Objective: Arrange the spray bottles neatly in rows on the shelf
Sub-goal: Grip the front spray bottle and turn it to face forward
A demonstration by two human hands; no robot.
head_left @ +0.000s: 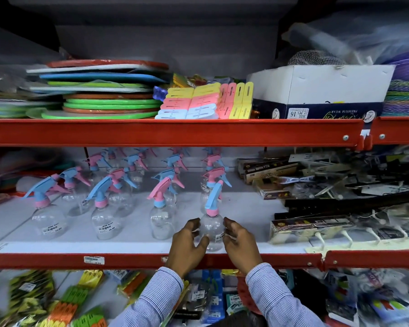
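The left hand (187, 241) and the right hand (240, 241) cup a clear spray bottle (211, 228) between them, fingers curled against its sides. The bottle stands upright near the front edge of the white shelf (246, 208), its blue trigger head on a pink collar rising above the hands. Both sleeves (161, 293) are striped. To the left of the hands, three more clear bottles (104, 218) stand along the front, and further bottles line up behind them and behind the held one, with mixed pink and blue heads. To the right of the hands lie dark boxed goods (309, 225) in a loose heap. Above the hands, on the upper shelf, an open white box (321, 88) holds something netted, hard to make out, beside stacked coloured clips (206, 102) and plates (109, 100).
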